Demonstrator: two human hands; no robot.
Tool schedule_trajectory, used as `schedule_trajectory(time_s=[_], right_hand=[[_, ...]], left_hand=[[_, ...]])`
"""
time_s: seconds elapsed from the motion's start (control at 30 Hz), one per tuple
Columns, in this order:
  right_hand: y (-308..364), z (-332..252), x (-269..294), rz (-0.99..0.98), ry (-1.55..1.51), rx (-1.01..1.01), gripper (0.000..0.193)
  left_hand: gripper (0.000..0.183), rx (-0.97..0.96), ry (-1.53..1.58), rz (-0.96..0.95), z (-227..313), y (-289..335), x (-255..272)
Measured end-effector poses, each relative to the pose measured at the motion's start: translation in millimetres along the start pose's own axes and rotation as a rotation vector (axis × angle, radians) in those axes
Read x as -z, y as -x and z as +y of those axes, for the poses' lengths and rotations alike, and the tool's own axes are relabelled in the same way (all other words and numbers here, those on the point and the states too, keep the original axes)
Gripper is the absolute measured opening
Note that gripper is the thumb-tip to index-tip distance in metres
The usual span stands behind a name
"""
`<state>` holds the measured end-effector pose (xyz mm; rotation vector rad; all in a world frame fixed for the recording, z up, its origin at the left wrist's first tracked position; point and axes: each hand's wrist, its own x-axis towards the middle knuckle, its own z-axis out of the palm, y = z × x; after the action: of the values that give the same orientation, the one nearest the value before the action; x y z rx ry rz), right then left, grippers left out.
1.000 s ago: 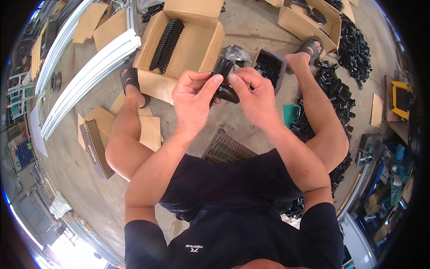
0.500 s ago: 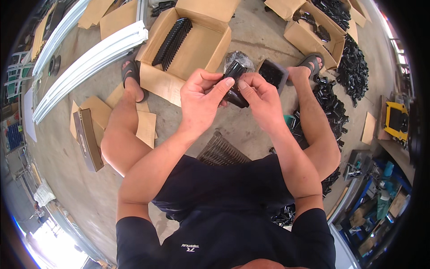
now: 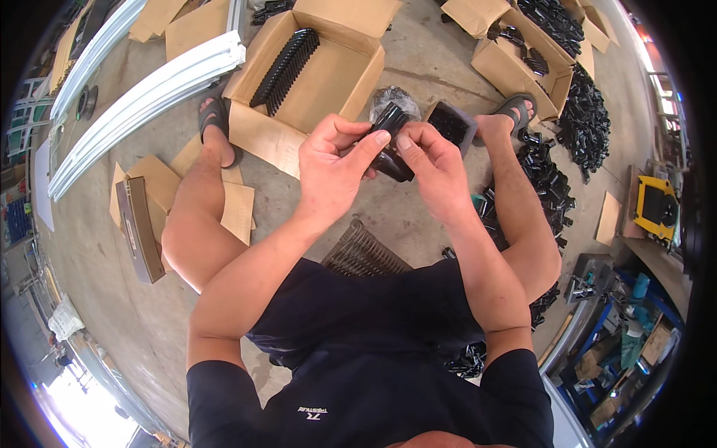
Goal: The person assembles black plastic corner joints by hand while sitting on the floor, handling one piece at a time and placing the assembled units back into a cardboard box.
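Both my hands hold a short, glossy black moulded part out in front of me, tilted, with its upper end leaning to the right. My left hand pinches it between thumb and fingers. On the other side, my right hand grips its right edge with thumb and bent fingers. The lower end of the part shows between the two hands; its far side is hidden. Beyond my left hand, an open cardboard box contains a neat slanted row of similar black parts.
A crumpled clear plastic bag and a dark bin lie just beyond my hands. Another cardboard box and heaps of loose black parts are at right. Long white profiles stretch across the left. A woven seat is between my legs.
My hands keep the same grip on the black part. The whole view has shifted slightly, with the surroundings a little further left.
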<state>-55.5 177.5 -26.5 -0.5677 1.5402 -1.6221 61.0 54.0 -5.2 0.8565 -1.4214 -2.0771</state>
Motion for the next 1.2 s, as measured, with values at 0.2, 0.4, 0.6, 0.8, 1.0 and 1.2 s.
schedule_trajectory(time_s=[0.2, 0.4, 0.6, 0.8, 1.0, 1.2], right_hand=[[0.7, 1.2, -3.2, 0.003, -0.064, 0.004, 0.012], [1.2, 1.0, -0.5, -0.020, -0.084, -0.028, 0.012], [1.6, 0.4, -5.2, 0.001, -0.059, -0.030, 0.012], [2.5, 0.2, -5.3, 0.018, -0.014, -0.050, 0.013], [2.8, 0.9, -7.5, 0.028, 0.011, -0.029, 0.014], [4.0, 0.1, -7.4, 0.040, 0.036, -0.026, 0.014]], left_hand=[[0.016, -0.002, -0.003, -0.002, -2.5, -0.1, 1.8], [0.016, 0.000, 0.016, -0.018, -2.0, -0.3, 1.5], [0.016, 0.010, 0.012, -0.021, -0.5, 0.7, 2.1], [0.016, 0.011, 0.004, -0.016, -1.2, 0.7, 1.5], [0.017, 0.003, 0.000, -0.013, -0.9, 1.2, 2.0], [0.017, 0.012, 0.007, -0.005, -0.1, 1.0, 0.3]])
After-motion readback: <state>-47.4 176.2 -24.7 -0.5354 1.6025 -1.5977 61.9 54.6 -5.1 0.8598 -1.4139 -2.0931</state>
